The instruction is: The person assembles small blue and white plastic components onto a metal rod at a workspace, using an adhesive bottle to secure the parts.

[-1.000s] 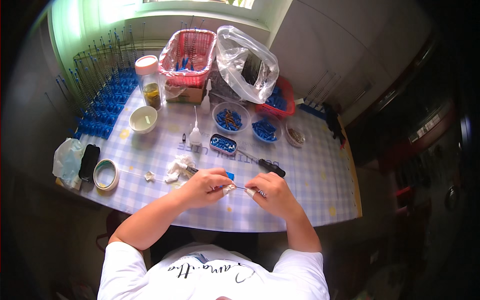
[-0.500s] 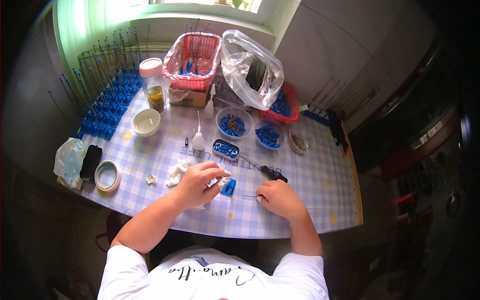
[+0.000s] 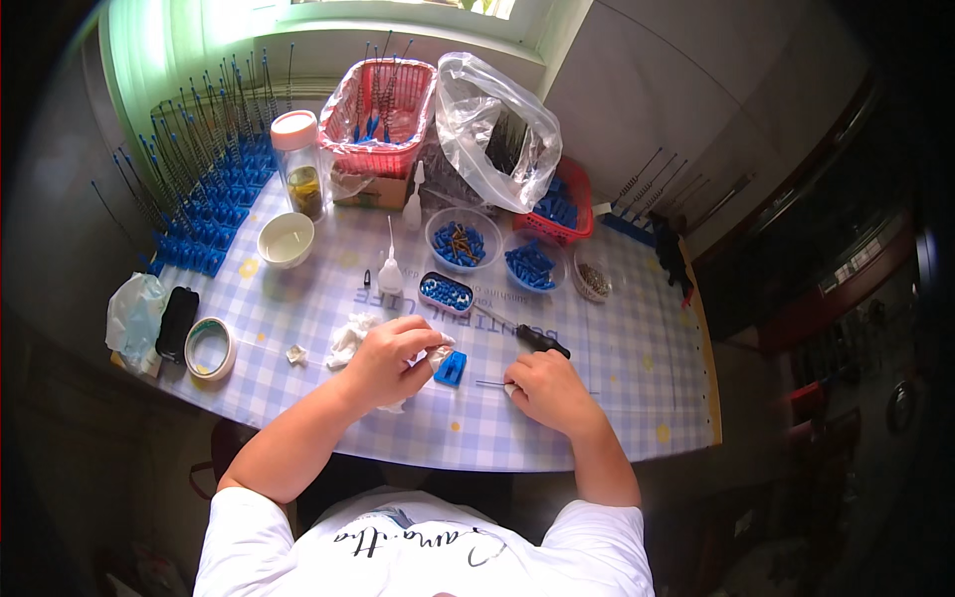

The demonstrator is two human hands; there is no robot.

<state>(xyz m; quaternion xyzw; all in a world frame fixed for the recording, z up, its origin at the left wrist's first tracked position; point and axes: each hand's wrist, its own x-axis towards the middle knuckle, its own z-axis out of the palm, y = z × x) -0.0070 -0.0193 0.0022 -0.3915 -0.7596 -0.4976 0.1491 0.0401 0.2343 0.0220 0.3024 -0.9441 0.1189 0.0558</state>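
Note:
Near the front middle of the table, my left hand (image 3: 391, 360) is closed in a pinch. Whitish material shows at its fingertips, and I cannot make out what they hold. Right beside those fingertips is a small blue plastic block (image 3: 451, 368) with a notch; whether the fingers touch it is unclear. My right hand (image 3: 545, 391) rests low over the tablecloth, fingers closed round a thin metal rod (image 3: 487, 383) whose end points left toward the block. Something white wraps one right fingertip. Just beyond that hand lies a screwdriver (image 3: 542, 342) with a black handle.
Crumpled tissue (image 3: 350, 338) lies by my left wrist. Beyond stand an oval tin (image 3: 445, 294) of small blue parts, a needle-tipped bottle (image 3: 390, 276), tubs of blue pieces (image 3: 530, 265) and a white bowl (image 3: 286, 241). Blue racks of upright rods (image 3: 204, 229) fill the far left.
The whole view has shifted slightly. Both hands keep nearly the same pose, and the blue block shows a little more clearly beside the left fingertips.

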